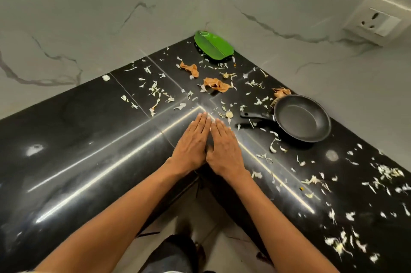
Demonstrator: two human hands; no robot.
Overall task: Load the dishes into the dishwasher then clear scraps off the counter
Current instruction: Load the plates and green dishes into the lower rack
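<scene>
Both hands lie flat, fingers straight and together, palms down on the black counter at its inner corner, the left hand touching the right hand side by side, neither holding anything. The likely trouble is that the frying pan, just right of the hands with its handle pointing toward them, gets nudged while scraps are swept, or that dry peels slide off the near edge onto the floor. The pan looks dark, shallow and bare inside. Pale shreds and orange-brown skins lie scattered beyond and right of the hands; a green leaf-shaped dish sits beyond them in the far corner
</scene>
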